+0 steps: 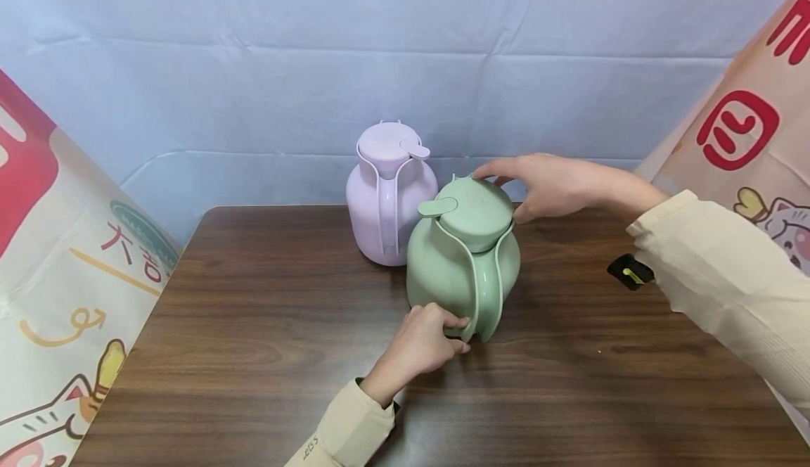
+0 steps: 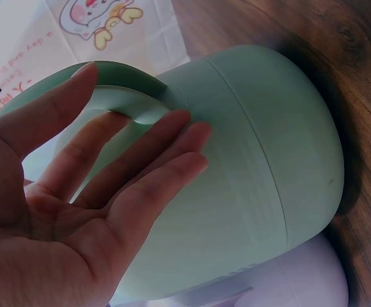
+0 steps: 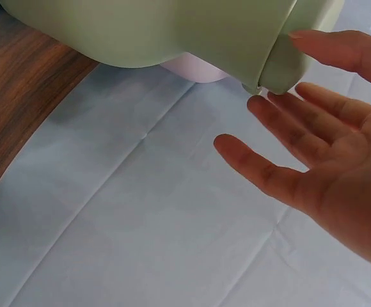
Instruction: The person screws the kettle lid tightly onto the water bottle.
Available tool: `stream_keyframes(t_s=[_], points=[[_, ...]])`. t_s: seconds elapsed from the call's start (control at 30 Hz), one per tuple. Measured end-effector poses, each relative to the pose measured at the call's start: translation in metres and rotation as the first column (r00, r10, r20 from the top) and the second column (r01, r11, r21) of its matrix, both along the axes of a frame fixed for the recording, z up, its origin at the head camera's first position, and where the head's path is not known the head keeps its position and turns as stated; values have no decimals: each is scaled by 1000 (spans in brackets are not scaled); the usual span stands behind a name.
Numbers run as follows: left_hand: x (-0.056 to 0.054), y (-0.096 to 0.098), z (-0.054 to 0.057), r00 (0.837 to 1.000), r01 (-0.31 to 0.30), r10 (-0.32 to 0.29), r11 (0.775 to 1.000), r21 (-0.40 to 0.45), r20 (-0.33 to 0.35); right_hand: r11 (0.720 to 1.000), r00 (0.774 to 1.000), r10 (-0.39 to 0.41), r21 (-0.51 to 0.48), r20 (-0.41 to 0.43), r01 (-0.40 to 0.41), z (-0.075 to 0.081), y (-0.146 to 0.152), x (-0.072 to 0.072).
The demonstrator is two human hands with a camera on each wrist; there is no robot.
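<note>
A pale green insulated jug (image 1: pixel 436 270) stands on the table with its handle (image 1: pixel 489 291) toward me and its lid (image 1: pixel 479 207) on. My left hand (image 1: pixel 424 344) is at the lower end of that handle. In the left wrist view the thumb (image 2: pixel 64 105) lies over the handle's outer side, and the other fingers extend toward the jug's body. Around the lid's back right edge, my right hand (image 1: pixel 553 184) is spread. Its thumb (image 3: pixel 339 54) touches the lid in the right wrist view, with fingertips close by the spout end.
A lilac jug (image 1: pixel 363 207) of the same shape stands behind and left of the green one, partly overlapped by it. A small black object (image 1: pixel 629 271) lies near the right sleeve. Pale cloth (image 1: pixel 285 101) hangs behind the wooden table (image 1: pixel 253 354); printed sheets (image 1: pixel 728 143) flank it.
</note>
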State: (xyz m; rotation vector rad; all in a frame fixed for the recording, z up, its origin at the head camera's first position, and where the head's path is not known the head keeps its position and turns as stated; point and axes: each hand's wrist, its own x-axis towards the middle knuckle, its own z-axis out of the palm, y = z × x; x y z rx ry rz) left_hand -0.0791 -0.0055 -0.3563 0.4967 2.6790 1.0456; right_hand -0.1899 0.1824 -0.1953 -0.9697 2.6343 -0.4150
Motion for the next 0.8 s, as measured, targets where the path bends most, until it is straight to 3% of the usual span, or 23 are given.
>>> stream_keyframes(t_s=[0.8], points=[[-1, 0, -1, 1000, 10, -10, 1000, -7, -14, 1000, 998, 8, 2, -65, -8, -2, 0, -3]])
